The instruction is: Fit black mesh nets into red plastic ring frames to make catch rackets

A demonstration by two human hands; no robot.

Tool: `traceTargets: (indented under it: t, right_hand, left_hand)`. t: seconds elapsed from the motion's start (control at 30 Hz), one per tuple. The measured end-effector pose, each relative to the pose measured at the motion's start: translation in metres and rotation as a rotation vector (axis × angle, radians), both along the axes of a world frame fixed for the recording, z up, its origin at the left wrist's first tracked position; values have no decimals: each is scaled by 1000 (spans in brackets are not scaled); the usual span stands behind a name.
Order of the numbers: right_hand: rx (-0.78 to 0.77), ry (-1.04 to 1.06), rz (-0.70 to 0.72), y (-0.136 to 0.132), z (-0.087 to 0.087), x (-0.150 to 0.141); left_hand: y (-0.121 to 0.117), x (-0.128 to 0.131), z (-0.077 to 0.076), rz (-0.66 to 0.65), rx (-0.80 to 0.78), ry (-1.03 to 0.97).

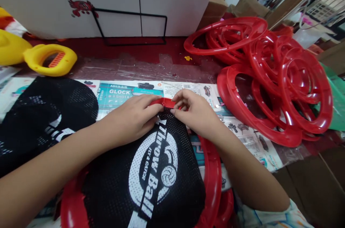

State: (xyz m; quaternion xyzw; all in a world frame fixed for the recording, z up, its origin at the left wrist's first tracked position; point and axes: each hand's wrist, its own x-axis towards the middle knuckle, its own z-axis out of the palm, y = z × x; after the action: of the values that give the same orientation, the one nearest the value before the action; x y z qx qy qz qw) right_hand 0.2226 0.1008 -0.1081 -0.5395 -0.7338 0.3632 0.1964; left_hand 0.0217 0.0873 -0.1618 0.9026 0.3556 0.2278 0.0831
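Note:
A black mesh net (185, 159) printed "Throw Ball" in white lies across a red plastic ring (211, 170) in front of me. At the ring's far edge, my left hand (132, 116) pinches the mesh rim against the red plastic, fingers bent and closed. My right hand (195, 113) grips the same edge just to the right, thumb on the mesh and fingers curled over the ring. A short red strip of ring shows between the two hands. The net covers the ring's middle, and my left forearm hides part of its left side.
Several red rings (289, 127) lie heaped at the right. More black mesh nets (78, 95) lie at the left, near yellow plastic handles (52, 71). A black wire frame (129, 12) stands before a white and red carton (172, 8). Flattened printed cardboard (124, 87) covers the table.

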Motion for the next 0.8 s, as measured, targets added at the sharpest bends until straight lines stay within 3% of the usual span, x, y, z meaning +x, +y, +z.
traceTargets:
  t: [0.8]
  right_hand:
    - [-76, 159, -93, 17, -17, 2]
  left_hand:
    - [1, -4, -7, -28, 46, 31]
